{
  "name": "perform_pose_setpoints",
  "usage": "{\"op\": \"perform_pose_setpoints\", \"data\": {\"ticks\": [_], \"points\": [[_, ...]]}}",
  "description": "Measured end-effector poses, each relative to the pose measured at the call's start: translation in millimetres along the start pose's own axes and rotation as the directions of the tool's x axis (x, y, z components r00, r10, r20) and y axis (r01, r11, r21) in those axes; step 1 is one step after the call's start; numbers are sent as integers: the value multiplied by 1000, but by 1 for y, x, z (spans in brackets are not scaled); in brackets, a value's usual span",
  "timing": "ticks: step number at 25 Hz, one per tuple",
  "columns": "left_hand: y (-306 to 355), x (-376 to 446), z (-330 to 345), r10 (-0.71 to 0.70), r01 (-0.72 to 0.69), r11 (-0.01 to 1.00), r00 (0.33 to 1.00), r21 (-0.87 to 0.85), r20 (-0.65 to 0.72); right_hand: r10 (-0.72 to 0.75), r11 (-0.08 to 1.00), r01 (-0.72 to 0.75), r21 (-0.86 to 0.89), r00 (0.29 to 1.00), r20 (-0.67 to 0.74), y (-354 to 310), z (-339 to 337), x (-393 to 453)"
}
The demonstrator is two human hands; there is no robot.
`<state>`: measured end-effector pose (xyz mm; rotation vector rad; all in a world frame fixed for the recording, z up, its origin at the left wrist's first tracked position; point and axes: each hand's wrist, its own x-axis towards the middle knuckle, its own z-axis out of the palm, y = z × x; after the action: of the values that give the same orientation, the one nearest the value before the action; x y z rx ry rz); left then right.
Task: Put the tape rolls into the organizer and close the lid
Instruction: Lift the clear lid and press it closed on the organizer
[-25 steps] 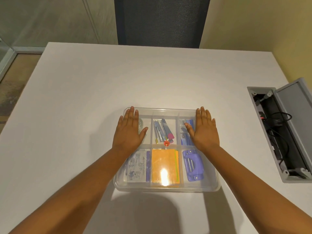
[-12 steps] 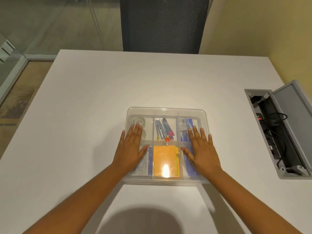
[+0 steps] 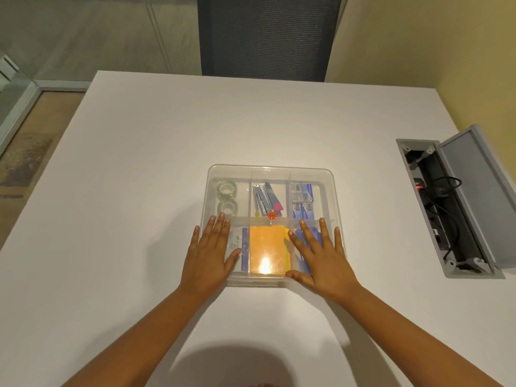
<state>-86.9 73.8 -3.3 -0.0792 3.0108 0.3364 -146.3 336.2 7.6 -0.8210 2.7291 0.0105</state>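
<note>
A clear plastic organizer (image 3: 333, 191) lies on the white table with its transparent lid on top. Two clear tape rolls (image 3: 226, 188) sit in its far left compartment, seen through the lid. My left hand (image 3: 208, 255) rests flat, fingers spread, on the lid's near left part. Over the near right part my right hand (image 3: 321, 255) lies flat the same way, covering a purple hole punch. Neither hand holds anything.
Other compartments hold cutters (image 3: 265, 199), blue staple boxes (image 3: 303, 201), orange sticky notes (image 3: 266, 247) and a white packet (image 3: 237, 241). An open grey cable box (image 3: 458, 208) is set into the table at the right. A dark chair (image 3: 268, 37) stands behind the far edge.
Both hands have slid from the far half of the lid toward me to its near half. The tape rolls are now uncovered.
</note>
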Motion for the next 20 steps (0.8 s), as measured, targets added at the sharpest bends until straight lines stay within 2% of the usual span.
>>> {"op": "perform_pose_setpoints", "data": {"ticks": [6,9,11,16,20], "points": [[-15,-3,-6,3,-3,1000,999,-19,-33,-56,998,56,-17,998,-17,-7,-4,18],[-21,-7,-11,184,-184,978,983,95,9,-120,992,118,-42,992,-37,-6,-8,26],[-23,-9,-12,253,-257,954,966,156,45,-142,989,139,-57,989,-50,-6,-10,26],[-23,-8,-11,240,-258,940,965,223,107,-143,987,140,-78,989,-42,-5,-7,27],[-24,-7,-7,244,-256,943,967,212,79,-165,983,160,-85,985,-51,-5,-6,26]]}}
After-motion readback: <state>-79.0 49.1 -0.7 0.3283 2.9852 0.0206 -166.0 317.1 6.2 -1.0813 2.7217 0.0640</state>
